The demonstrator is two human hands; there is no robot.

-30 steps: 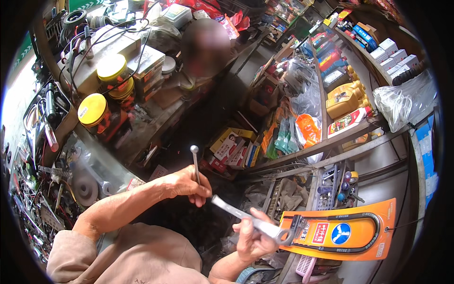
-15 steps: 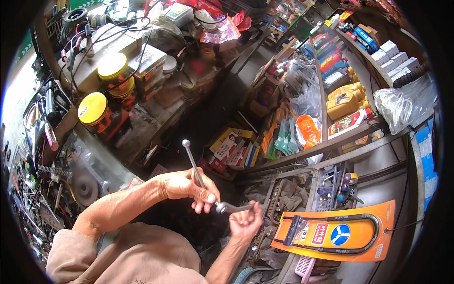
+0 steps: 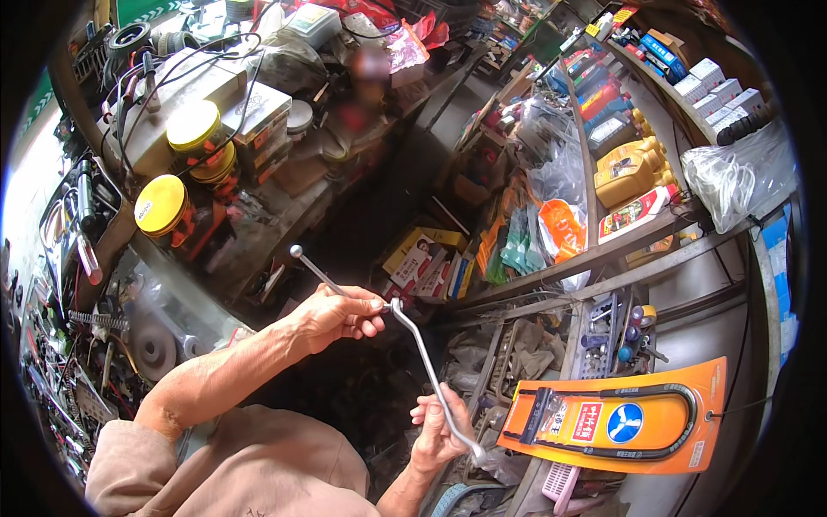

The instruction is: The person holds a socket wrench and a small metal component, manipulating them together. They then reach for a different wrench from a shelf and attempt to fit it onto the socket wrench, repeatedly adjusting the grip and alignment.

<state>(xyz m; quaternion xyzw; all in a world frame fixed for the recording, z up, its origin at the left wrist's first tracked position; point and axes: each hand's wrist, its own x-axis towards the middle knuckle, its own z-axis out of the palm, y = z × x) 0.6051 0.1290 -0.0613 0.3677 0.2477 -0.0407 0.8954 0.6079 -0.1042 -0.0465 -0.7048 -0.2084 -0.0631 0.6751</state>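
My left hand (image 3: 326, 320) pinches a silver hand lever (image 3: 314, 269) with a ball tip, which points up and to the left. A second, bent silver lever (image 3: 417, 334) runs down to the right, its ball tip low beside the wrist. My right hand (image 3: 441, 435) grips that bent lever near its lower part, fingers curled. The inner ends of the two levers meet just past my left fingertips; whether they touch or are joined I cannot tell. Both hands are in the air in front of my body.
On the right hangs an orange-carded U-shaped lock (image 3: 637, 422). Yellow-lidded tubs (image 3: 162, 205) crowd the bench at left, beside tools and springs. Ahead stand shelves with yellow oil jugs (image 3: 627, 172) and a clear plastic bag (image 3: 736, 185). Cartons (image 3: 422, 263) lie lower down.
The left-hand lever has tilted further left, and my left hand has moved up and left. My right hand has lowered slightly, swinging the bent lever from nearly level to steeply slanted.
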